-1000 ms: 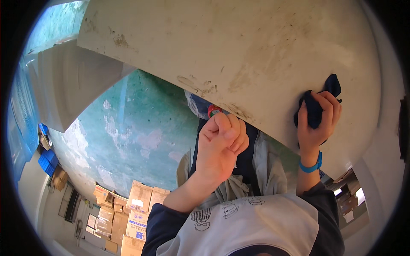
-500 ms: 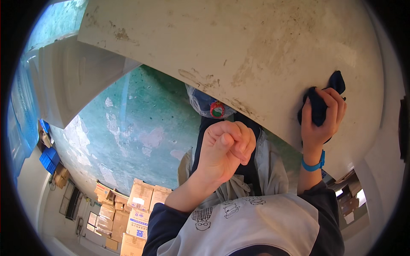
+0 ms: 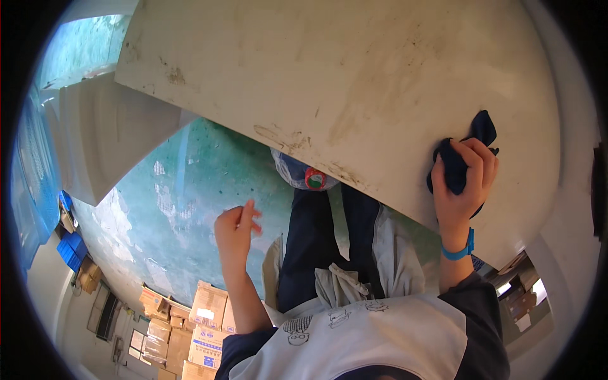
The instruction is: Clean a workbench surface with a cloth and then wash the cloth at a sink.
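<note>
My right hand (image 3: 461,190) is shut on a dark blue cloth (image 3: 457,159) and presses it against the stained white tabletop (image 3: 354,76) near its right front edge. A blue band circles that wrist. My left hand (image 3: 237,229) hangs in the air below the table's edge, over the green floor, fingers loosely apart and holding nothing. A bluish plastic bottle with a red and green cap (image 3: 305,176) shows just under the table's edge, between my two hands.
A second white table (image 3: 107,139) stands to the left. Several cardboard boxes (image 3: 196,323) are stacked on the worn green floor (image 3: 183,190) at the lower left, with blue crates (image 3: 69,247) further left. Brown smears mark the tabletop.
My left hand has dropped away from the table's edge, moved left and loosened from a fist. My right hand with the cloth has stayed almost in place.
</note>
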Motion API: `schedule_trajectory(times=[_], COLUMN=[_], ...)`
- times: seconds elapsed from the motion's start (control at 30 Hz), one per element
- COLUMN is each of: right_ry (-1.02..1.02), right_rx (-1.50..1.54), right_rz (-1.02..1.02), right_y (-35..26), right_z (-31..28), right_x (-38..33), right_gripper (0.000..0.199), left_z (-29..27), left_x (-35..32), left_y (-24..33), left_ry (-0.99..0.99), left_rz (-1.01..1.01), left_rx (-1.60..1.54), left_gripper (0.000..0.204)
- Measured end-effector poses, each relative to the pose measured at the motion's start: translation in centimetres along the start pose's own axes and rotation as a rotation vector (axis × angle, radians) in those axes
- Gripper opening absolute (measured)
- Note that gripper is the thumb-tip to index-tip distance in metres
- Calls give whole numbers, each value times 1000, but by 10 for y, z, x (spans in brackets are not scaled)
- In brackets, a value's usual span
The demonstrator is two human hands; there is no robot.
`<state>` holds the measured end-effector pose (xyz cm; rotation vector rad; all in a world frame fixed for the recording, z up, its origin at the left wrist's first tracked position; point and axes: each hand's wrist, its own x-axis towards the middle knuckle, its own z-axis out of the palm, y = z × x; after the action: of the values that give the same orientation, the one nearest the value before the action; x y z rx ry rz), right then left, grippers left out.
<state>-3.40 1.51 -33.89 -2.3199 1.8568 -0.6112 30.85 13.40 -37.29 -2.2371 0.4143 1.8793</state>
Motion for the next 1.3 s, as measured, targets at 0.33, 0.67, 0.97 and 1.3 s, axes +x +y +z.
schedule_trajectory(times=[0.33, 0.67, 0.97, 1.3], right_ry=[-291, -78, -125, -117], right_rx=[40, 34, 54, 32], right_rz=[-96, -175, -126, -143], right_y=[-12, -67, -71, -77], right_z=[-23, 37, 45, 48], right_x=[-40, 68, 75, 70], right_gripper=[39, 38, 34, 42], left_z=[106, 178, 179, 170], left_x=[-1, -31, -17, -17], left_y=[93, 168, 162, 165], left_ry=[230, 544, 810, 832], left_rz=[842, 751, 752, 730], left_rx=[-1303, -1337, -1147, -1113], left_gripper=[45, 51, 54, 54])
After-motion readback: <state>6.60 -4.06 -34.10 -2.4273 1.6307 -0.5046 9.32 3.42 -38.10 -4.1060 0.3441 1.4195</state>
